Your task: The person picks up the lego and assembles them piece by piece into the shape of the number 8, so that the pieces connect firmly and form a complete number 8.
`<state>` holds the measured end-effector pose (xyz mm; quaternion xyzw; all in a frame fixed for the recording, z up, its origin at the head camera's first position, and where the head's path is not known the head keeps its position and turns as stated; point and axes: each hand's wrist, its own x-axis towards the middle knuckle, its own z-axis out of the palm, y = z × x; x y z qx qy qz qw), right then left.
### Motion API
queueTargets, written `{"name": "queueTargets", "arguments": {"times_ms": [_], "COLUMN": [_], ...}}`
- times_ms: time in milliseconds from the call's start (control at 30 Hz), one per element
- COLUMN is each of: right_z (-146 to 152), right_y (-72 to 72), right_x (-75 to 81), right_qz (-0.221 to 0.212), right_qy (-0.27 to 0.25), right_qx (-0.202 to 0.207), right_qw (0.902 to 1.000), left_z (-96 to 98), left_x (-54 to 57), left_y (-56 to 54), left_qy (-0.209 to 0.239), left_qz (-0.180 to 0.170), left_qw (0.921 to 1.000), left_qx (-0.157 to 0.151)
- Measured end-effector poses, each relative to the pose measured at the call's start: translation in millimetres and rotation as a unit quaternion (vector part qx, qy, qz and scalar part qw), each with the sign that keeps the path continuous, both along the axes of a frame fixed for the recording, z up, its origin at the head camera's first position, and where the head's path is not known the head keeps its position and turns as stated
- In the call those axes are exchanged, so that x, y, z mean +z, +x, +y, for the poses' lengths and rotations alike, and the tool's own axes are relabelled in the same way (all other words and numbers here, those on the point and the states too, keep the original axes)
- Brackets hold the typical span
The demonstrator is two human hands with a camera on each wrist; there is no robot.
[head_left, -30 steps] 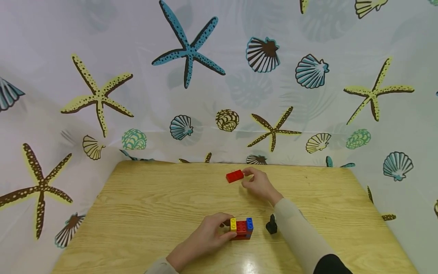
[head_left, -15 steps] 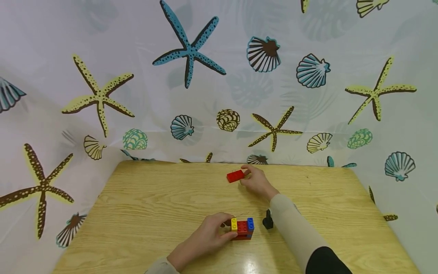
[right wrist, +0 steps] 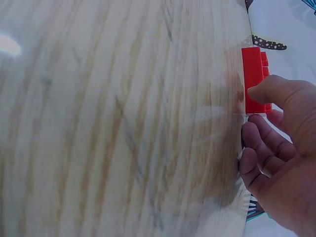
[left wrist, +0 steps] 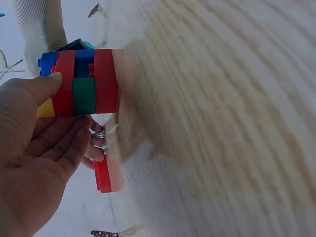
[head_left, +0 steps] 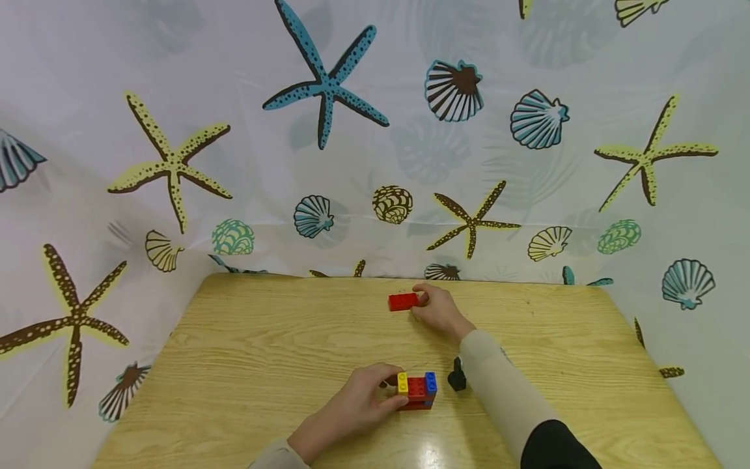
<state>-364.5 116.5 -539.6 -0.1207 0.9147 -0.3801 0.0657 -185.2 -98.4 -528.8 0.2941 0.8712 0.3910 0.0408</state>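
Note:
My left hand (head_left: 364,394) holds a small stack of toy bricks (head_left: 416,388) on the table, thumb on the near side and fingers behind. In the left wrist view, two red layers of the stack sandwich a green brick (left wrist: 84,97) and a blue brick (left wrist: 84,56). A yellow and a blue brick sit on top. Toward the table's far edge, my right hand (head_left: 439,309) pinches the right end of a long red brick (head_left: 402,301). In the right wrist view the thumb presses that brick's side (right wrist: 253,74), studs facing up; the other fingers are curled beneath.
A small black object (head_left: 457,378) with an upright part stands right of the stack, close beside the right sleeve (head_left: 504,391). The wooden table (head_left: 281,326) is backed by a white curtain (head_left: 363,156) printed with shells and starfish.
My right hand has shifted slightly left and closed on the red brick, which has turned a little straighter to the table edge. The left hand keeps its hold on the stack.

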Motion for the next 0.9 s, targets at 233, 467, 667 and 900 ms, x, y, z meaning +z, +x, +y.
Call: {"name": "queueTargets", "arguments": {"times_ms": [233,467,667,900], "right_z": [0.7,2.6,10.1,17.5], "right_y": [2.8,6.2,15.6,26.4], "right_x": [0.5,3.0,0.5,6.5], "right_qz": [0.011,0.007,-0.009,-0.001], "right_qy": [-0.002,-0.005,-0.031,-0.034], "right_qx": [-0.002,-0.004,-0.008,-0.012], "right_qw": [0.9999,1.0000,0.9995,0.9994], "left_z": [1.0,1.0,1.2,0.3], "left_x": [0.6,0.7,-0.4,1.9], "left_y": [0.4,0.3,0.9,0.4], "left_qy": [0.001,0.005,0.007,0.007], "left_qz": [0.001,0.000,0.001,-0.007], "left_qw": [1.0000,1.0000,1.0000,0.9999], "left_qx": [0.002,0.001,-0.005,0.001]}}
